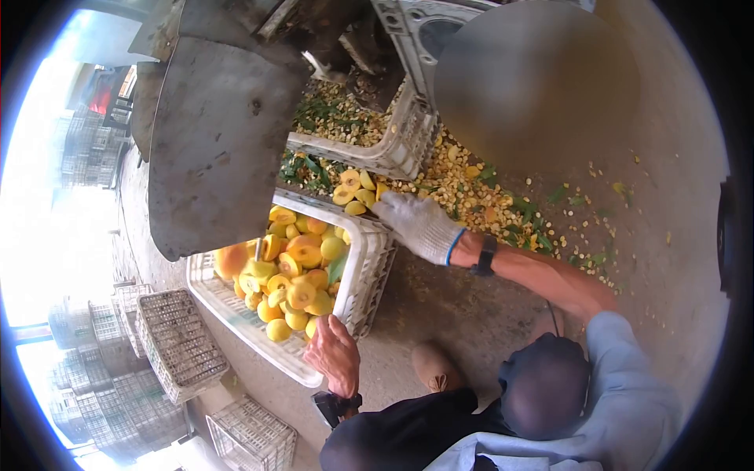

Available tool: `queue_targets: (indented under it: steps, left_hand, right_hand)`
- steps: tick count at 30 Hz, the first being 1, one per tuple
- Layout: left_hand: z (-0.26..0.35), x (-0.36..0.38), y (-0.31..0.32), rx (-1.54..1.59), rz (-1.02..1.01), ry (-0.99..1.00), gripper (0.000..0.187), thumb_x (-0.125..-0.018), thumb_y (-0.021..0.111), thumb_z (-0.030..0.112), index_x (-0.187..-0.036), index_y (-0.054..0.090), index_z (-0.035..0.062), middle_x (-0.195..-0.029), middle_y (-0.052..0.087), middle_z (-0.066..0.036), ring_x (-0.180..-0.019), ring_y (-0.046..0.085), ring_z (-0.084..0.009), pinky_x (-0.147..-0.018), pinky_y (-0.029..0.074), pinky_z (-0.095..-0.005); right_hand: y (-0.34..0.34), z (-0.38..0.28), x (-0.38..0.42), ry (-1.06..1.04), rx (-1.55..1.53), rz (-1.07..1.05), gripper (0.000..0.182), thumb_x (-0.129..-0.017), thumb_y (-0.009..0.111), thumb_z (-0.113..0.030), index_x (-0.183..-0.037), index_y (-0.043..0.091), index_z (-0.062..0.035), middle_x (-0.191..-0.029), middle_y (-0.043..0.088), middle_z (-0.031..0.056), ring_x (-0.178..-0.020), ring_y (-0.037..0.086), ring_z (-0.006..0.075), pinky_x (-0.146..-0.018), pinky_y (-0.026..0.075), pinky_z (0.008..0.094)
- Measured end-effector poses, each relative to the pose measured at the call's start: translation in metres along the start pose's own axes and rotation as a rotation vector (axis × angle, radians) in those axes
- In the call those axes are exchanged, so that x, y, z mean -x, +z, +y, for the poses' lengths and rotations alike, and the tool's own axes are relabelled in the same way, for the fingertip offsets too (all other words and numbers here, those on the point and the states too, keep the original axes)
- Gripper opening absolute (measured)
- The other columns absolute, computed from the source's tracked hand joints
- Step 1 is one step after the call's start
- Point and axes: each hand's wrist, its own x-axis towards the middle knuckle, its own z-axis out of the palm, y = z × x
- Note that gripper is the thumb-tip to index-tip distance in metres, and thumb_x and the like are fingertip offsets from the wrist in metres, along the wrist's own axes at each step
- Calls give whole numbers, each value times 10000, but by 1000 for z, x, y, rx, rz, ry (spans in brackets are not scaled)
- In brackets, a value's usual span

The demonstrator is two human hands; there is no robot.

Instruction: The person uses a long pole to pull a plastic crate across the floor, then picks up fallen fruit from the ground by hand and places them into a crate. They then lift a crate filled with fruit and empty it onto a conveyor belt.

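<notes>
A white plastic crate (363,271) holds many yellow peach halves (294,275), some with the cut face up. My bare left hand (333,351) is over the crate's near rim beside the fruit. Its fingers are loosely bent and apart, with nothing seen in them. My right hand (415,225), in a white knitted glove, reaches across the crate's far corner. Its fingers are stretched toward a small group of peach halves (353,192) beyond the rim and touch the nearest one. The undersides of the gloved fingers are hidden.
A large worn metal sheet (224,145) hangs over the crate's left part. Behind stands another white crate (400,153) amid pits and leaves. Pits (471,192) litter the floor. Slatted crates (181,341) stand at left. A blurred round patch covers the upper right.
</notes>
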Motion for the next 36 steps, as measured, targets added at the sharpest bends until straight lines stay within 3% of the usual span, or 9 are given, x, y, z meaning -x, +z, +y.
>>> queue_targets:
  steps: [4, 8, 12, 14, 20, 24, 28, 34, 36]
  left_hand:
    - [-2, -2, -3, -18, -44, 1, 304, -1049, 452, 283, -898, 611, 73, -756, 662, -219, -667, 637, -441, -597, 455, -529]
    - [-5, -3, -1, 43, -20, 9, 306, -1045, 453, 291, -922, 640, 83, -723, 653, -211, -646, 633, -438, -592, 453, -528]
    - [-7, -4, 1, 89, -21, -5, 297, -1034, 463, 290, -913, 652, 94, -710, 656, -176, -631, 635, -408, -588, 461, -509]
    - [-6, -5, 1, 88, -18, -8, 294, -1030, 466, 288, -906, 653, 99, -707, 655, -166, -629, 635, -399, -588, 461, -502]
    - [-8, -4, 3, 83, -8, -4, 288, -1028, 473, 289, -898, 649, 101, -705, 647, -161, -627, 632, -394, -588, 459, -496]
    - [-9, -3, 2, 58, -3, 14, 256, -1014, 516, 294, -926, 648, 93, -709, 658, -158, -624, 647, -375, -579, 477, -475]
    - [-10, -1, 3, 16, -5, 23, 238, -1005, 538, 287, -942, 649, 85, -698, 660, -155, -621, 655, -364, -571, 484, -469]
    - [-8, 0, 3, -32, -15, 17, 250, -1010, 528, 281, -902, 619, 75, -692, 651, -174, -620, 645, -390, -565, 478, -480]
    - [-8, 0, 3, -12, -8, 15, 257, -1012, 523, 282, -893, 610, 72, -696, 651, -182, -621, 643, -397, -565, 475, -484]
  right_hand:
    - [49, 18, -44, -213, 443, -85, 492, -888, 621, -122, -1376, 564, -136, -1468, 520, 156, -1318, 548, 337, -977, 541, 443]
    - [87, 18, -97, -364, 535, -198, 562, -919, 594, -132, -1468, 517, -222, -1588, 403, 140, -1458, 390, 402, -1156, 360, 566]
    - [131, 23, -144, -254, 621, -361, 544, -943, 591, -162, -1474, 515, -253, -1633, 342, 77, -1431, 383, 485, -1106, 380, 634]
    - [156, 26, -155, -193, 632, -246, 449, -898, 629, -164, -1346, 626, -134, -1494, 478, 98, -1315, 480, 478, -1009, 435, 593]
    - [154, 32, -128, -233, 824, -2, 621, -903, 597, -219, -1431, 459, 76, -1031, 691, 214, -927, 682, 321, -765, 523, 448]
    - [129, 38, -90, -152, 570, 31, 544, -894, 606, -174, -1369, 494, 66, -698, 654, 65, -616, 674, 239, -577, 534, 374]
    - [90, 63, -52, -264, 336, 105, 271, -897, 584, -82, -1142, 542, 26, -658, 626, 109, -581, 664, 266, -467, 541, 359]
    - [71, 77, -27, -362, 219, 133, 44, -881, 598, -55, -920, 581, -64, -926, 642, 87, -851, 694, 272, -632, 582, 373]
    - [63, 78, -4, -237, 81, 145, 153, -862, 691, -133, -995, 654, -68, -1105, 636, 84, -914, 690, 252, -703, 583, 358]
